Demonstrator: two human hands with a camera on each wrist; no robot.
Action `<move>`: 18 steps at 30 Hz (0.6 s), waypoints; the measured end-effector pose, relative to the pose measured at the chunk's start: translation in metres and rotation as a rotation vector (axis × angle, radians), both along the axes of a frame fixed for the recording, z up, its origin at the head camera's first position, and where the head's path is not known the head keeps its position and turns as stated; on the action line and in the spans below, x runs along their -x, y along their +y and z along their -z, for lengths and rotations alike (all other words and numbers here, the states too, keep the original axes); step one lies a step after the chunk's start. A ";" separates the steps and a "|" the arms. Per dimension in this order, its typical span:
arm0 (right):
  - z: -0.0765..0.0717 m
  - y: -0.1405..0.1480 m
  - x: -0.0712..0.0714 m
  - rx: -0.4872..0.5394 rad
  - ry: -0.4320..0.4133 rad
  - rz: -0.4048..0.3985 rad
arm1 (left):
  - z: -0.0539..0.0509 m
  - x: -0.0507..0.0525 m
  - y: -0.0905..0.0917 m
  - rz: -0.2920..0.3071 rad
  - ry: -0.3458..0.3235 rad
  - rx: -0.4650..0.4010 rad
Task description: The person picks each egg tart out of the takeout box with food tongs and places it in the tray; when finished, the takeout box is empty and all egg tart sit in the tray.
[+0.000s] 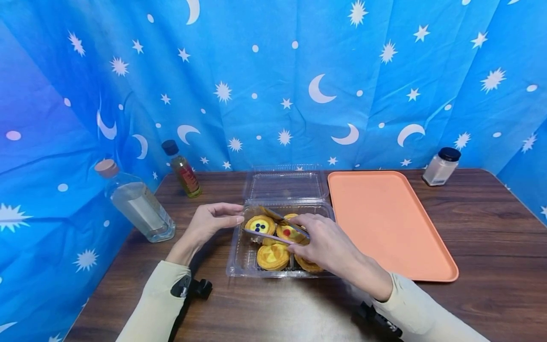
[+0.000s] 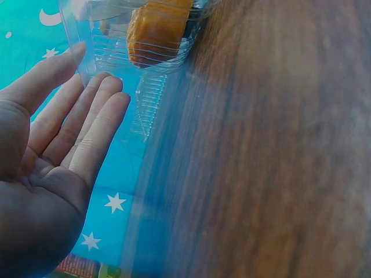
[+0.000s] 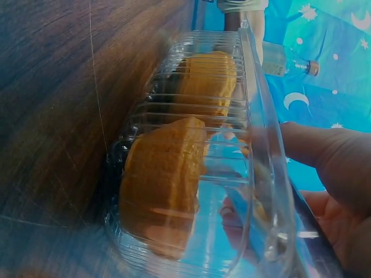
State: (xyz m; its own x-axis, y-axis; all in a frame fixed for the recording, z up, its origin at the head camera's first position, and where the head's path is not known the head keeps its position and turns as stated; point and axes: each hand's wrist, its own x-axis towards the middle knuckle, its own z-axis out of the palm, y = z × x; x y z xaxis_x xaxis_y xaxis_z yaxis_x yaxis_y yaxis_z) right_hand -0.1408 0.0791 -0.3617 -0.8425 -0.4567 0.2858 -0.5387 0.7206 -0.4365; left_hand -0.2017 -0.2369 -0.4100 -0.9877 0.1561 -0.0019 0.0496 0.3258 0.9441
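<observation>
In the head view, a clear plastic box [image 1: 239,271] with its lid [image 1: 286,186] folded back holds several egg tarts, including a tart with dark blue berries [image 1: 259,228] and a plain tart [image 1: 272,258]. My right hand [image 1: 325,244] grips metal tongs [image 1: 273,237], whose spread arms reach over the back tarts. Whether the tongs' tips touch a tart, I cannot tell. At the box's back left edge is my left hand [image 1: 213,221], with fingers fairly straight; in the left wrist view its thumb tip [image 2: 78,51] is against or very near the clear plastic.
An orange tray [image 1: 384,223] lies right of the box. A shaker jar with black lid [image 1: 441,166] stands at the back right. To the left are a corked clear bottle [image 1: 138,204] and a small oil bottle [image 1: 184,173]. A blue star-patterned cloth [image 1: 273,95] hangs behind the table.
</observation>
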 end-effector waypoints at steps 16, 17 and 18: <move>-0.002 0.005 0.002 0.051 0.010 -0.035 | 0.000 0.001 0.000 -0.001 -0.004 0.002; -0.003 0.005 0.002 0.055 0.010 -0.037 | 0.000 0.001 0.000 -0.001 -0.004 0.000; -0.004 0.006 0.002 0.060 0.008 -0.041 | 0.000 0.001 0.000 0.000 -0.005 -0.001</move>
